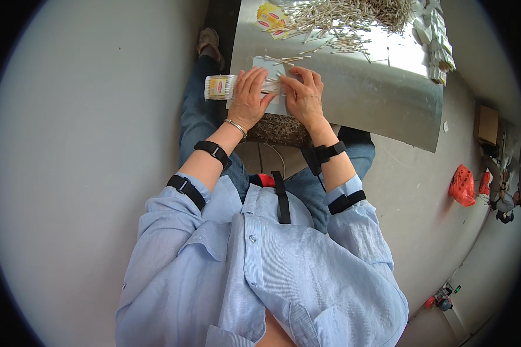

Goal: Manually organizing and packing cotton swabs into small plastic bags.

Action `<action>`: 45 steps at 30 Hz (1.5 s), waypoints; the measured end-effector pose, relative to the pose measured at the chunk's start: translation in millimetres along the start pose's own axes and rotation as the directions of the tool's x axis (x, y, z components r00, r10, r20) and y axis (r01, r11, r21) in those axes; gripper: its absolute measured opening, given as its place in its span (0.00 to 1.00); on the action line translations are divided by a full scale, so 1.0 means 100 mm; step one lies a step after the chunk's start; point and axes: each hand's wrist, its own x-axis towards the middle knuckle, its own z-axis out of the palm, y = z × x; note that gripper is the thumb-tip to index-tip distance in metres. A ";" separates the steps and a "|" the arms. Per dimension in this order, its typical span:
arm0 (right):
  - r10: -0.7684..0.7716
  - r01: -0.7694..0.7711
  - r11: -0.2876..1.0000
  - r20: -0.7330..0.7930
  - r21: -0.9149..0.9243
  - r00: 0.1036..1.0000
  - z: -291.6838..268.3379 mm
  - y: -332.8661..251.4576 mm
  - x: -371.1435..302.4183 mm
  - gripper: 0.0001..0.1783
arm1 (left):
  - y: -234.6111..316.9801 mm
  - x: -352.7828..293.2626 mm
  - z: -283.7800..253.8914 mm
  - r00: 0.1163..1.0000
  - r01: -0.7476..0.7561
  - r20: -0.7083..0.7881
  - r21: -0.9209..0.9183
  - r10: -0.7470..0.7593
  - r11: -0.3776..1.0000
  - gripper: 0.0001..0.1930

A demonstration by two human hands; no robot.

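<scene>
My left hand [250, 97] curves over a small bundle of cotton swabs [270, 85] at the table's near left corner, thumb on the near side and fingers on the far side. From the right, my right hand [305, 97] has its bent fingers closed at the other end of the same swabs. A pale flat sheet [262, 62] lies under them. Beside my left hand, a clear pack of cotton swabs [219, 87] with a yellow and white label sticks out past the table edge. A few loose swabs [295, 59] lie just beyond my fingers.
A large heap of cotton swabs [382, 14] covers the far part of the metal table [382, 95]. Yellow label cards [272, 20] lie far left, white packets [439, 49] far right. More swabs [279, 128] fill a container below the near edge. A red bag [462, 185] stands on the floor.
</scene>
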 end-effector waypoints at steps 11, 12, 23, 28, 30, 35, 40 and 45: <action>0.233 -0.229 0.971 -0.061 0.066 0.971 -0.14 0.10 -0.13 0.07 | 0.00 -0.01 -0.04 0.999 -0.040 -0.013 -0.036 0.039 0.999 0.19; 0.235 -0.231 0.971 -0.060 0.065 0.970 -0.14 0.11 -0.11 0.07 | -0.01 -0.01 -0.04 0.999 -0.039 -0.012 -0.038 0.039 0.999 0.19; 0.307 -0.309 0.941 0.035 0.135 0.951 -0.06 0.19 0.19 0.05 | -0.01 0.00 -0.03 1.000 -0.014 -0.029 -0.071 0.012 0.997 0.22; 0.150 -0.150 0.989 0.087 -0.005 0.985 -0.08 0.20 0.22 0.05 | -0.01 0.00 -0.02 0.999 0.014 -0.037 -0.115 -0.019 0.993 0.32; 0.150 -0.148 0.989 0.068 -0.027 0.986 -0.08 0.22 0.22 0.05 | -0.02 0.00 -0.01 0.999 0.026 -0.034 -0.130 -0.031 0.991 0.34; 0.229 -0.236 0.971 0.141 0.031 0.963 -0.12 0.15 0.18 0.04 | -0.02 0.01 -0.05 0.998 0.031 -0.043 -0.169 -0.038 0.985 0.37; 0.161 -0.154 0.986 0.124 -0.068 0.979 -0.14 0.16 0.23 0.06 | -0.01 0.02 -0.09 0.995 0.064 -0.055 -0.219 -0.078 0.974 0.39; 0.188 -0.150 0.956 0.132 -0.251 0.973 -0.22 0.36 0.15 0.07 | -0.02 0.02 -0.09 0.994 0.072 -0.067 -0.249 -0.091 0.966 0.38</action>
